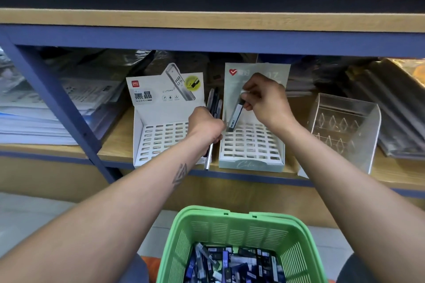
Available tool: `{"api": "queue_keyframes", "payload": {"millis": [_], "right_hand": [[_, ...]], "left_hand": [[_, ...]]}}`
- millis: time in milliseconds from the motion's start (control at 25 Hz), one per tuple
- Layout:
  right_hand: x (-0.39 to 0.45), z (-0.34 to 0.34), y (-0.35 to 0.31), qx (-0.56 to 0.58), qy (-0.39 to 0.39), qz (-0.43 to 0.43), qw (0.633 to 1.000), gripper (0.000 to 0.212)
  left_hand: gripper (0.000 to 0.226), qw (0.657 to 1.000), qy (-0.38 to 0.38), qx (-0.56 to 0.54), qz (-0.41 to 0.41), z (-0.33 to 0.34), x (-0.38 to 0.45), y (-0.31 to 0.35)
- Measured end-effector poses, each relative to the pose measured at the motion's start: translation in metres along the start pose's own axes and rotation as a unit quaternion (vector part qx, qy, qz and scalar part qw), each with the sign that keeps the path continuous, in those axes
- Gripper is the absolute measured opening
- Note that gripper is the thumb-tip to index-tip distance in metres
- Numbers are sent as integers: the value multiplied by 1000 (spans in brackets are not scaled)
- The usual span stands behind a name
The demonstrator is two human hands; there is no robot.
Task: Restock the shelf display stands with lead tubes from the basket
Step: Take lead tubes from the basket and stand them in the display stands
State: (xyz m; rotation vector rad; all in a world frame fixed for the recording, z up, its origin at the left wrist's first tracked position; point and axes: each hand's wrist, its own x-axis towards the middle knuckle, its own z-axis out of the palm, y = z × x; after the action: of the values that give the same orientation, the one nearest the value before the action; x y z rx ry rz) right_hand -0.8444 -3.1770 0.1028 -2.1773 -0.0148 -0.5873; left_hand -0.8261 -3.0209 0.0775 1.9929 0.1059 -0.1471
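Observation:
Two cardboard display stands sit on the shelf: a white stand (158,138) on the left and a pale green stand (250,142) on the right, both with slotted grids. My right hand (264,99) pinches one lead tube (235,117) by its top end, its lower end over the back rows of the green stand. My left hand (205,124) grips a bundle of lead tubes (215,103) between the two stands; their ends stick out above and below my fist. The green basket (232,225) below holds several loose lead tubes (232,264).
A clear acrylic organizer (345,126) stands to the right of the green stand. Stacks of paper and plastic-wrapped stock (46,108) fill the shelf's left side, beyond a blue upright post (57,103). Dark folders (395,103) lie at the far right. The upper shelf edge (207,20) overhangs.

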Motion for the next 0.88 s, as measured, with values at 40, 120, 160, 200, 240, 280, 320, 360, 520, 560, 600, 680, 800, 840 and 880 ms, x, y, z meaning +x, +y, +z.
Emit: {"api": "queue_keyframes", "payload": {"millis": [40,120,160,200,240,280,320,360,520,560,600,680,800,840,880], "right_hand": [[0,1,-1,6,-12,-1,1000,8],[2,4,-1,9,-39,-1,999,10],[2,6,-1,-3,-53,-4,999,8],[2,8,-1,-25,-65,-13,997,7],[1,10,-2,-55,-72,-25,996,9],[0,12,-2,-81,-74,-32,993,13],[-1,14,-2,-97,-73,-31,992,17],[-2,15,-2,-106,-72,-28,991,20],[-10,9,-4,-154,-58,-44,985,27],[-12,5,-6,-152,-35,-51,986,28],[-15,1,-9,-128,-11,-45,991,26],[-21,-6,-20,-12,-13,20,1000,17],[-33,-13,-37,147,-156,152,965,12],[-37,-15,-39,156,-201,174,951,21],[-41,-17,-40,151,-238,188,941,32]], "left_hand": [[17,1000,-2,2,-4,2,0,-1],[18,1000,-2,-2,-12,4,-1,-3],[19,1000,-1,-7,-16,4,-1,-4],[20,1000,-1,-13,-20,4,-1,-4],[21,1000,-2,-19,-23,3,-3,-3],[22,999,-4,-23,-25,3,-4,-3],[22,999,-6,-27,-27,2,-5,-3],[22,999,-8,-31,-29,2,-6,-3],[21,997,-11,-77,-28,-7,-10,1],[21,993,-13,-113,-28,-12,-11,5],[21,985,-26,-169,-34,-17,-13,8],[19,949,-78,-300,-64,-28,-22,15],[17,903,-137,-394,-105,-34,-34,14],[18,898,-139,-404,-108,-34,-37,13],[19,895,-135,-412,-109,-33,-37,11]]}}
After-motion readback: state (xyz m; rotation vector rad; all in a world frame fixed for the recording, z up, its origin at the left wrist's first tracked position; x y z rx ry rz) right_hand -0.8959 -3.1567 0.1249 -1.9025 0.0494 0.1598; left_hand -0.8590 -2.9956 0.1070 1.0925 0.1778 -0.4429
